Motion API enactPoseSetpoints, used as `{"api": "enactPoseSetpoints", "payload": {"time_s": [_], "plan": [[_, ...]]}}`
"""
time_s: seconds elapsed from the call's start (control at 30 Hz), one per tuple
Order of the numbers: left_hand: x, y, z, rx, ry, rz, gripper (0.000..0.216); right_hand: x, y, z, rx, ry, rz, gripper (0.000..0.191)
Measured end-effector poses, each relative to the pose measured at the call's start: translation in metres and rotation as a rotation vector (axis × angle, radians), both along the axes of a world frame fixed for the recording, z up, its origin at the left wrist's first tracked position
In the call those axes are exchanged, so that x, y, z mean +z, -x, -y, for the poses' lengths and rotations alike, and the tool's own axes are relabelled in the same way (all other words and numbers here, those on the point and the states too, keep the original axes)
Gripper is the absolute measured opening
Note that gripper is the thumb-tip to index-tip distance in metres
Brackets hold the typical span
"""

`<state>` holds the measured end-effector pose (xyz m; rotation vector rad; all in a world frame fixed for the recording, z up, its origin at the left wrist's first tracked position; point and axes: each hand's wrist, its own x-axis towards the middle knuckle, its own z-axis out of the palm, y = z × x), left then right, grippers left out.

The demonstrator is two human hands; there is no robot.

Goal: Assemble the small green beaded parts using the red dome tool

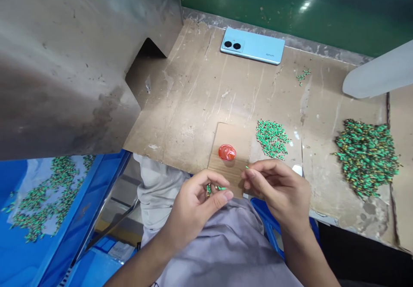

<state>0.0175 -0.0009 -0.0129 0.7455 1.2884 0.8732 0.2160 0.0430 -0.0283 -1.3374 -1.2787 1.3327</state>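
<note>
Right hand (pixel 282 189) clamps fingers on a part (pixel 247 167), likely light, stiff, best pinched mid-body; left hand (pixel 197 201) curls round parts (pixel 209 189)

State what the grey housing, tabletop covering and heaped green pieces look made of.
Housing: probably sheet metal, dull grey, smudged sheen. Covering: likely cardboard, matte brown with ragged edges. Green pieces: perhaps plastic with metal, given bright green and brassy glints.

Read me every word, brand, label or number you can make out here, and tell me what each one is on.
"vivo", upside down on the back of the light-blue smartphone.
White label against the blue plastic at lower left: too small and blurred to read.
I can make out no other text.
</note>
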Motion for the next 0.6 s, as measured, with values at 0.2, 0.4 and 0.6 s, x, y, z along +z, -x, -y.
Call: {"api": "enactPoseSetpoints", "payload": {"time_s": [0.2, 0.4, 0.6], "plan": [[-0.001, 0.001, -0.006, 0.012, 0.006, 0.161, 0.027, -0.008, -0.004, -0.006, 0.079, -0.105, 0.132, 0.010], [0.001, -0.001, -0.007, 0.067, 0.115, 0.375, 0.035, -0.016, 0.000, -0.015, 0.207, -0.336, 0.336, 0.013], [-0.001, 0.003, -0.005, 0.118, 0.149, 0.410, 0.035, -0.017, 0.008, -0.025, 0.238, -0.499, 0.455, 0.021]]}}
